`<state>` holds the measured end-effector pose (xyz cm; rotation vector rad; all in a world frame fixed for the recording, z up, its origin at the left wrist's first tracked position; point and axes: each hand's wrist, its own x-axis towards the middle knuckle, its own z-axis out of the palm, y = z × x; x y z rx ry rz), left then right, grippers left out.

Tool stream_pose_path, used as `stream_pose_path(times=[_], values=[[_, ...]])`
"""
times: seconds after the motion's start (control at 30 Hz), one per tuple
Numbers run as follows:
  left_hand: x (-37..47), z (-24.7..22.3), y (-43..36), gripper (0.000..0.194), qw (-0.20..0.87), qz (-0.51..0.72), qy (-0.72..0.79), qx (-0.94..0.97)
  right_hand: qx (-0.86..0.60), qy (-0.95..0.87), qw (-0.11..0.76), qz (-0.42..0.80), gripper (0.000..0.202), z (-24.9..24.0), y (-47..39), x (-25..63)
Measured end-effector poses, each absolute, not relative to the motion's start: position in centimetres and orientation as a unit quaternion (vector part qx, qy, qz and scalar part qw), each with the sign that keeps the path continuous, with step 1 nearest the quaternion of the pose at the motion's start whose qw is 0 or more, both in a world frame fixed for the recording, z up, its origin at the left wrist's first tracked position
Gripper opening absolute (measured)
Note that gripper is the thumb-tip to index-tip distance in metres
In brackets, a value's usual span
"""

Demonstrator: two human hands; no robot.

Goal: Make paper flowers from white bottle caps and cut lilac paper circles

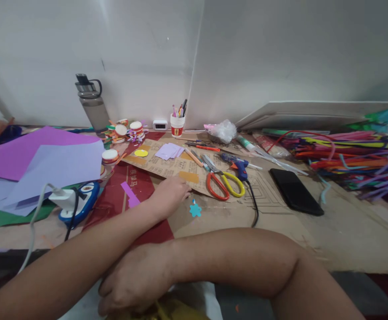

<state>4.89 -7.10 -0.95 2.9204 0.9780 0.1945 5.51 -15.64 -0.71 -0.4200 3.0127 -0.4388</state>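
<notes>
My left hand [171, 195] rests on the table at the lower edge of a brown printed cardboard sheet [154, 163], its fingers curled down. Whether anything is under those fingers is hidden. Just right of the fingertips lies a small blue paper flower [195, 210]. My right hand [137, 278] crosses beneath the left forearm, low over my lap. Its fingers are bent closed, and what they may hold is hidden. Below it shows something yellow [177, 310], partly out of view. Scissors [218, 171] with red and yellow handles lie beyond the flower.
Purple paper sheets [61, 160] and a blue power strip [81, 206] lie left. A bottle [94, 106], small drums [120, 131] and a pen cup [177, 124] stand behind. Rightward are a glue gun [239, 166], a phone [295, 191] and coloured pipe cleaners [357, 153].
</notes>
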Motion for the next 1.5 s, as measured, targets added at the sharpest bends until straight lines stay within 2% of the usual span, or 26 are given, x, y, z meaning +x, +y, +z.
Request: stream_pose_path(times=[0.17, 0.5, 0.73, 1.0, 1.13, 1.2, 1.3, 1.5], values=[[5.4, -1.1, -7.3, 0.03, 0.022, 0.061, 0.317, 0.946, -0.127, 0.982, 0.068, -0.124, 0.023, 0.1, -15.8, 5.7], [6.0, -1.6, -7.1, 0.021, -0.02, 0.094, 0.308, 0.946, -0.132, 0.984, 0.011, -0.122, 0.021, -1.2, -15.8, 5.6], [5.4, -1.5, -7.8, 0.016, 0.037, 0.16, 0.309, 0.937, -0.134, 0.984, 0.019, -0.119, 0.023, -1.5, -15.9, 5.7], [4.1, -0.2, -6.8, 0.023, 0.086, 0.203, 0.337, 0.915, -0.125, 0.987, -0.02, -0.104, 0.017, -1.7, -16.3, 5.7], [2.8, 0.1, -5.0, 0.021, 0.059, 0.238, 0.388, 0.888, -0.102, 0.99, -0.046, -0.086, 0.014, -2.1, -16.6, 5.9], [2.2, 0.2, -4.3, 0.025, 0.038, 0.214, 0.44, 0.871, -0.099, 0.991, -0.045, -0.081, 0.013, -2.3, -16.6, 5.9], [1.5, 0.6, -3.8, 0.029, 0.043, 0.11, 0.526, 0.842, -0.102, 0.991, -0.039, -0.075, 0.014, -2.5, -16.7, 5.8], [1.4, 0.9, -4.0, 0.033, 0.033, 0.047, 0.537, 0.841, -0.09, 0.992, -0.062, -0.062, 0.015, -2.7, -17.0, 5.8]])
